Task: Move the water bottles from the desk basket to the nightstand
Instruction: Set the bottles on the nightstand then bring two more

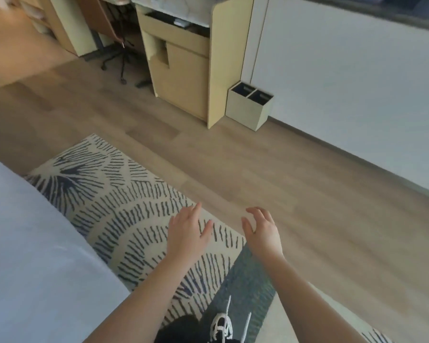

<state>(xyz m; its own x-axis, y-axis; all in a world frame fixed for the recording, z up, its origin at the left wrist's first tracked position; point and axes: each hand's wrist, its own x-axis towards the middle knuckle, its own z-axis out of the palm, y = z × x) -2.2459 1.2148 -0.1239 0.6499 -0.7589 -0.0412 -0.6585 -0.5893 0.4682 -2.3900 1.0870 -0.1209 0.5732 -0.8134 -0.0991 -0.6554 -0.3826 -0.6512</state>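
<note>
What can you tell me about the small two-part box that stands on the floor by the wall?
The box is pale cream, with plain flat sides that look like painted wood or board. A thin divider splits its open top into two compartments, each with a dark inside; what they hold cannot be seen. It stands upright on the wooden floor, close against the white wall and right beside the side panel of the desk unit. Neither hand is near it.

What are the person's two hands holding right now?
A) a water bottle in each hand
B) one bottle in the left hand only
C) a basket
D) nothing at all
D: the left hand and the right hand are both open with fingers spread, hanging over the patterned rug and the wood floor, and no bottle or basket is in them.
</note>
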